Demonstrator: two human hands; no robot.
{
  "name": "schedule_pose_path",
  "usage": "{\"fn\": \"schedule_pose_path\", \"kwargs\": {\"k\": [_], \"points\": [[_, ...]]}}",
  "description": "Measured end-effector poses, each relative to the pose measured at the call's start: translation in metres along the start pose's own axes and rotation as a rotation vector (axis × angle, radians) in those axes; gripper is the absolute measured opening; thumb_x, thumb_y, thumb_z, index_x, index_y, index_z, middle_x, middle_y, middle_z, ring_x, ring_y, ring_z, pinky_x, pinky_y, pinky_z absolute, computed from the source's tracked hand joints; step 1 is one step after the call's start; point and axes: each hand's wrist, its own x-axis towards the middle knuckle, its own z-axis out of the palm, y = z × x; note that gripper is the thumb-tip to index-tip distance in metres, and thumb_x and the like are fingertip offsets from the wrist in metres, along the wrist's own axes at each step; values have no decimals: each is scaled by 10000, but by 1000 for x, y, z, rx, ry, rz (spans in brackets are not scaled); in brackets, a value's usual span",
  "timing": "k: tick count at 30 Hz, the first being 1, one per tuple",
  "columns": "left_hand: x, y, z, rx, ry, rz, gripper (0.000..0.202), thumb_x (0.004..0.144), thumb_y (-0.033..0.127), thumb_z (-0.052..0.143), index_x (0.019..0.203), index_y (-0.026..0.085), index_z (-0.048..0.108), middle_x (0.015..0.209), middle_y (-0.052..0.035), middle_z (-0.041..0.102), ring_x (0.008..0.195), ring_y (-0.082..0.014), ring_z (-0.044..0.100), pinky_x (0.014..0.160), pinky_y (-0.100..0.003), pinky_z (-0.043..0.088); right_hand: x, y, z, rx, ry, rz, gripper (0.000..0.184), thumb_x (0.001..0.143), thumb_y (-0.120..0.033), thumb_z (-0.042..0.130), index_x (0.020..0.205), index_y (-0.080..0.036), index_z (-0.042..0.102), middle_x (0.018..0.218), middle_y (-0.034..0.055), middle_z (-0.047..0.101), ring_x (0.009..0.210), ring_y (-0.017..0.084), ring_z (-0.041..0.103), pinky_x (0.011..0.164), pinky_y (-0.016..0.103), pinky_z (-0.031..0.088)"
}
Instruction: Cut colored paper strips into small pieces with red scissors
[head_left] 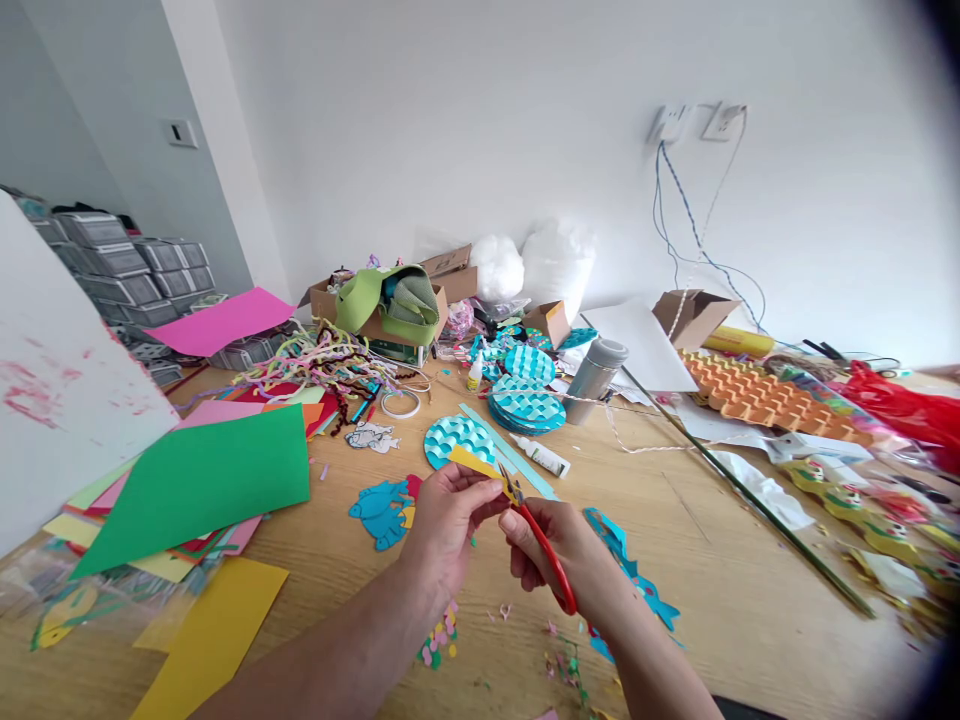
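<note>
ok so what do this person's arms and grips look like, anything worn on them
The left forearm and right forearm are bare where they show: no sleeve, watch or bracelet. The left grip and right grip are ordinary ungloved hands; no ring can be made out, though some fingers are partly hidden.

Bright, diffuse light is filling scene; white wall is glowing pale, grey wall at left is sitting in dimmer shade. White stuffing is nearly blending into brightness behind. Soft sheen is washing over tabletop at lower right. Wide lens is stretching things toward edges — red plastic and clear plastic are blurring there. Dark rim is shading right corners — scissors near centre are showing crisper.
</note>
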Motion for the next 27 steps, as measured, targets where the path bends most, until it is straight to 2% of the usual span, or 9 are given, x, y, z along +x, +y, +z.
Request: {"fn": "schedule_pose_path", "kwargs": {"k": [17,27], "points": [[0,0,0,109,-15,24,223,530,156,736,702,123,598,629,-23,646,580,-129,590,599,-259,454,-1,-2,-3,10,-29,17,457,722,-596,637,696,-154,524,517,7,608,429,109,563,417,193,398],[-1,3,0,127,-45,18,220,540,159,737,713,127,605,634,-15,643,577,-121,586,590,-248,444,-4,-8,-3,-32,-18,53,489,699,-635,631,655,-168,492,500,4,608,407,104,544,397,187,364]]}}
